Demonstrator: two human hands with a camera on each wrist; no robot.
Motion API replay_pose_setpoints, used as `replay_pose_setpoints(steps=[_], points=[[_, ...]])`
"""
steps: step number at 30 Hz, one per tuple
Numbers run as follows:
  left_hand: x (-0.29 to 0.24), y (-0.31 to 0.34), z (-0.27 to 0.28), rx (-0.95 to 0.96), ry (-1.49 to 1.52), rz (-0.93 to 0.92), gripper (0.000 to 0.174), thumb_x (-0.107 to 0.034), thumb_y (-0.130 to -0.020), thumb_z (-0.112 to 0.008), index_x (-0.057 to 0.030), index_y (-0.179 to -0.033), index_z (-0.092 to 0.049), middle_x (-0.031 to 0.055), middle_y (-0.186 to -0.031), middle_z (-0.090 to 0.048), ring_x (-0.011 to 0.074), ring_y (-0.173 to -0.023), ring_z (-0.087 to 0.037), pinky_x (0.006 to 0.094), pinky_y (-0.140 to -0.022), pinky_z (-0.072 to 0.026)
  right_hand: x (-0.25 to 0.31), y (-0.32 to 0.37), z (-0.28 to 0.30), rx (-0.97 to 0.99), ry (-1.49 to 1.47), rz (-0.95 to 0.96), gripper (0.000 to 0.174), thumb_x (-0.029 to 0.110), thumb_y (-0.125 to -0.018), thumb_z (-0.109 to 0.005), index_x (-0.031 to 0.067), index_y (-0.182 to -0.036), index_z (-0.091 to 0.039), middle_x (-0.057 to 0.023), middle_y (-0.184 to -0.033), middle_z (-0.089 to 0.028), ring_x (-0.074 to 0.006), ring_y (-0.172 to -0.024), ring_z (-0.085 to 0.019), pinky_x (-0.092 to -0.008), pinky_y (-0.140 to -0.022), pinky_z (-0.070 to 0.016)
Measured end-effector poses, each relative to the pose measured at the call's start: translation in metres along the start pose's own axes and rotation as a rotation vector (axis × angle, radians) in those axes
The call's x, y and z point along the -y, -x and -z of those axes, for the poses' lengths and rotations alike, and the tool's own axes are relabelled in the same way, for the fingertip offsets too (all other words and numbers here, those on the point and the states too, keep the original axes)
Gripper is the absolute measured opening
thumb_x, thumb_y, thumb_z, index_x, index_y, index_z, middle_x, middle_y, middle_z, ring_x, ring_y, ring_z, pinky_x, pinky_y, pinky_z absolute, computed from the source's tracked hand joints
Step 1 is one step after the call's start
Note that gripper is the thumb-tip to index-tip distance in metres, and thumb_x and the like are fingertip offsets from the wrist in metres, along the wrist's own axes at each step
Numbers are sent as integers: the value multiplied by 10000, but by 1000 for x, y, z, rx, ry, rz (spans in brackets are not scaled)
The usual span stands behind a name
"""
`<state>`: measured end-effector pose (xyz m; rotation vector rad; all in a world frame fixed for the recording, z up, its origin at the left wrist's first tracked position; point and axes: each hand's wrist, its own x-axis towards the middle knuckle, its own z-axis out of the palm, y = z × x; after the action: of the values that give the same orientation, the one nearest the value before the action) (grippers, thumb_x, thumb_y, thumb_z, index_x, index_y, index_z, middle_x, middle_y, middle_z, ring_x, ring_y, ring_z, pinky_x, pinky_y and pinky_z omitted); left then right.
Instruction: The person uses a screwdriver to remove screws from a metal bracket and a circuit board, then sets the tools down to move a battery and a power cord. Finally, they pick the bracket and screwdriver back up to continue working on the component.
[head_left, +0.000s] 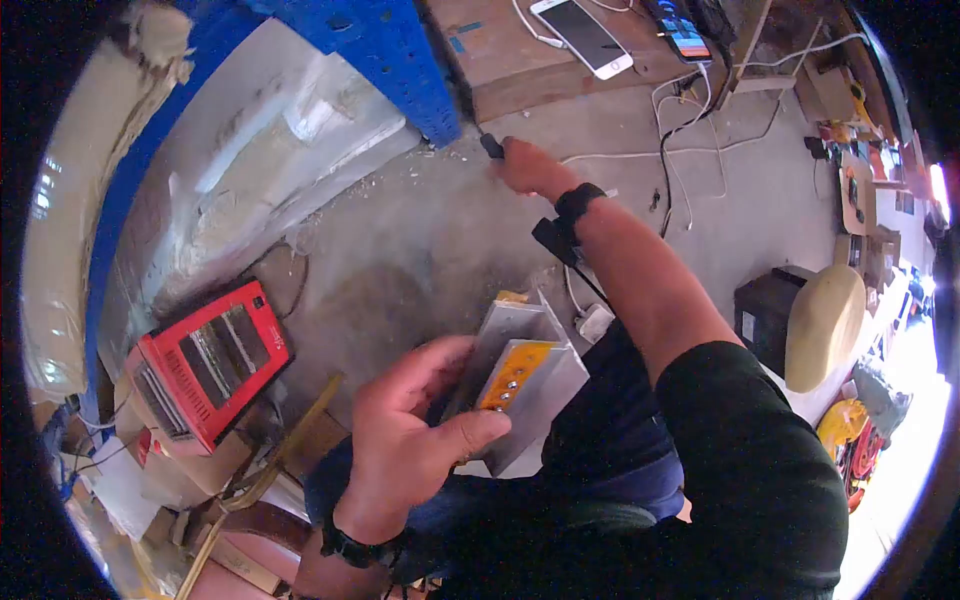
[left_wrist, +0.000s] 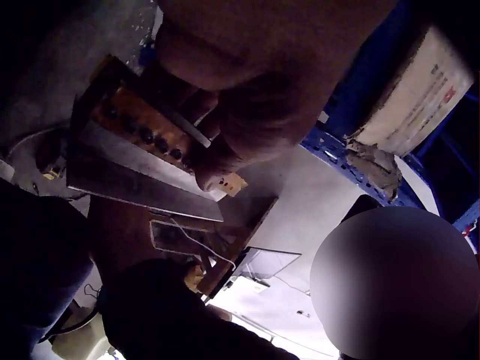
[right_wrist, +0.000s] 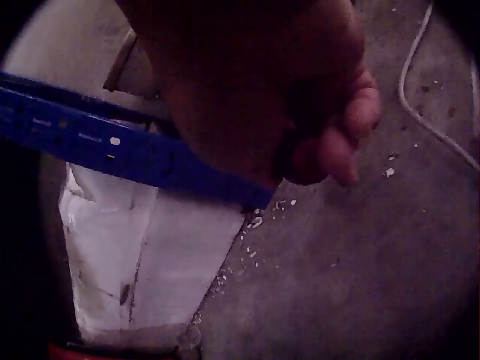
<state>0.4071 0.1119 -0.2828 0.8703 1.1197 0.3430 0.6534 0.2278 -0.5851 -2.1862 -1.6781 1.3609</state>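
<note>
In the head view my left hand [head_left: 395, 440] grips a silver metal profile [head_left: 565, 375], thumb on the near edge. An orange strip [head_left: 522, 368] with several screws or holes lies inside the profile's channel. The left wrist view shows the same profile [left_wrist: 142, 187] and orange strip [left_wrist: 139, 129] beside the curled fingers of my left hand [left_wrist: 262, 82]. My right hand [head_left: 537, 172] reaches out over the floor, its fingers curled round a small black object [head_left: 492, 146]. In the right wrist view my right hand [right_wrist: 247, 90] has curled fingers; what they hold is too dark to make out.
A red heater-like box [head_left: 215, 365] stands at the left, beside a blue metal upright [head_left: 400, 60] and a white wrapped panel [head_left: 270, 150]. Two phones, one white [head_left: 583, 35], one dark [head_left: 682, 30], lie on a brown box [head_left: 490, 75]. Cables [head_left: 690, 150] cross the floor; a stool [head_left: 825, 325] stands right.
</note>
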Motion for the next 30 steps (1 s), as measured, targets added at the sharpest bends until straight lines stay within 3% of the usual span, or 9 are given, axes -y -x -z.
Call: replay_pose_setpoints(steps=[1, 4, 8, 10, 13, 20, 23, 26, 30], points=[[1, 0, 0, -10, 8, -2, 613, -59, -732, -845, 68, -1263, -566, 112, -1151, -657, 182, -1073, -626, 332, -960, -488, -3, -6, -6, -83, 42, 45, 423, 326, -886, -598, -28, -1116, -568, -262, -911, -674, -392, -869, -682, -475, -775, -518], [3, 1, 1, -36, 55, 24, 629, -57, -724, -850, 66, -1271, -564, 109, -1153, -657, 185, -1079, -624, 334, -962, -486, -8, -18, -16, -120, 10, 143, 403, 320, -880, -607, 0, -1125, -588, -261, -1010, -668, -423, -983, -643, -498, -843, -494], [7, 1, 2, -44, 17, -5, 632, -57, -723, -850, 66, -1273, -563, 111, -1158, -658, 187, -1081, -625, 333, -969, -483, -3, -17, -5, -219, -33, 193, 376, 312, -883, -602, 34, -1137, -605, -250, -1027, -670, -423, -978, -645, -497, -847, -497], [9, 1, 3, -47, 10, -22, 629, -50, -729, -844, 65, -1278, -559, 115, -1161, -660, 193, -1080, -628, 335, -972, -483, 0, -12, -2, -220, -7, 215, 346, 246, -896, -523, -5, -1127, -580, -252, -1088, -672, -428, -1019, -648, -514, -883, -514], [10, 2, 3, -49, 28, -12, 626, -43, -733, -840, 64, -1281, -556, 118, -1161, -662, 199, -1073, -633, 338, -969, -487, 1, -16, -2, -169, 120, 129, 379, 299, -895, -581, 61, -1190, -571, -236, -1048, -676, -422, -990, -645, -510, -867, -502], [13, 3, 8, -45, 36, -20, 641, -29, -718, -846, 62, -1281, -555, 116, -1161, -663, 204, -1072, -635, 345, -970, -488, 6, -6, 5, -110, 264, 109, 313, 259, -920, -517, 49, -1149, -557, -211, -1032, -688, -400, -969, -665, -514, -837, -517], [13, 6, 6, -69, 31, -26, 656, -39, -708, -857, 59, -1282, -556, 116, -1162, -663, 208, -1078, -634, 350, -976, -485, 5, -5, 9, -159, 290, 167, 271, 170, -909, -493, 16, -1114, -581, -224, -1039, -697, -398, -960, -681, -519, -826, -540], [10, 9, 7, -96, -11, -11, 678, -50, -693, -872, 57, -1284, -557, 117, -1163, -663, 212, -1083, -634, 353, -977, -486, 5, -7, 7, -236, 289, 131, 267, 163, -922, -483, 12, -1124, -568, -229, -1069, -691, -405, -980, -677, -519, -827, -541], [12, 14, 9, -111, 5, -17, 696, -48, -680, -879, 57, -1287, -556, 124, -1170, -663, 209, -1083, -635, 347, -969, -494, 18, -14, 8, -139, 214, 42, 280, 162, -917, -510, 9, -1147, -551, -224, -1106, -686, -407, -1027, -665, -523, -850, -535]])
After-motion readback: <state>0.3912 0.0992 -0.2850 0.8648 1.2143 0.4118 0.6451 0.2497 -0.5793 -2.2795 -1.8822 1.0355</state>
